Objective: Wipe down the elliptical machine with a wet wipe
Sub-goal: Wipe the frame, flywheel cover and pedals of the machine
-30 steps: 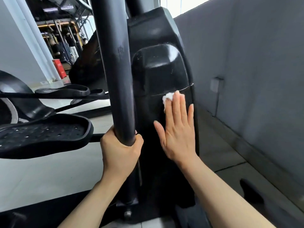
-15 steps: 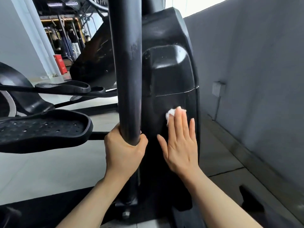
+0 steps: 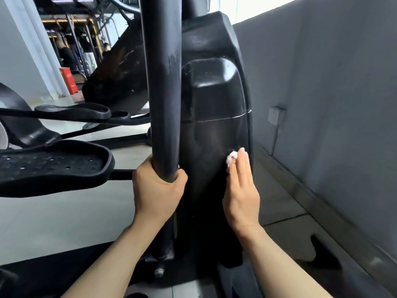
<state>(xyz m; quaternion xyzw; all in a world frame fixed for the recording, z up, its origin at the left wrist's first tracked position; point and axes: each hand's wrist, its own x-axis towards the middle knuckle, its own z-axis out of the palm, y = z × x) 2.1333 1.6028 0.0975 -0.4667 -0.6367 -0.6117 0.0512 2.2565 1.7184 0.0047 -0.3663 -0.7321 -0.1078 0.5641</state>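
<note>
The left hand (image 3: 158, 190) is curled tight round the black upright bar (image 3: 161, 87) of the elliptical machine, thumb wrapped over its right side, forearm rising from the bottom edge. The right hand (image 3: 241, 190) lies flat, fingers straight and together, pressing a small white wet wipe (image 3: 232, 157) against the black housing (image 3: 214, 136) near its right edge, below the seam. The wipe shows beside the fingertips (image 3: 243, 153). A pedal (image 3: 53, 166) juts left of the bar.

left hand (image 3: 158, 191) gripping upright bar (image 3: 160, 87), right hand (image 3: 241, 190) pressing wipe (image 3: 232, 157) on housing (image 3: 211, 147)
</note>
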